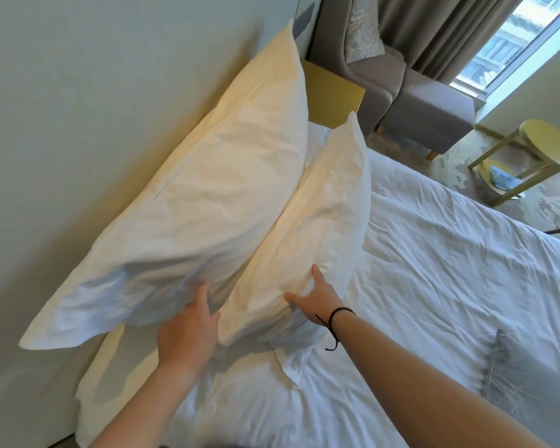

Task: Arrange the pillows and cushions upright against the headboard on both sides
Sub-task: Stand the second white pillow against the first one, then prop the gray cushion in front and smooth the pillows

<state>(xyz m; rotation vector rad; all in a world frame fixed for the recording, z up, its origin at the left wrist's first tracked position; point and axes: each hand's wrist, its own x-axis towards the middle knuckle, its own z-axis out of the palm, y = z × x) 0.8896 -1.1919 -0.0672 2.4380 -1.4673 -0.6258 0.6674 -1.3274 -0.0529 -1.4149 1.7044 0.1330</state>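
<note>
Two white pillows stand on edge on the bed. The larger back pillow (207, 189) leans against the pale headboard panel (78, 92). The smaller front pillow (320, 227) leans against the back one. My left hand (188, 331) is tucked into the gap between the two pillows at their near ends, fingers hidden in the fabric. My right hand (317, 299) presses on the front pillow's near end, thumb and fingers spread over it. A black cord bracelet sits on my right wrist.
White rumpled bed linen (434, 286) fills the right and bottom. A yellow bedside table (330, 98) stands past the pillows. Behind it is a grey armchair (417, 105) with a patterned cushion (362, 30). A yellow stool (537, 150), curtains and a window are at the far right.
</note>
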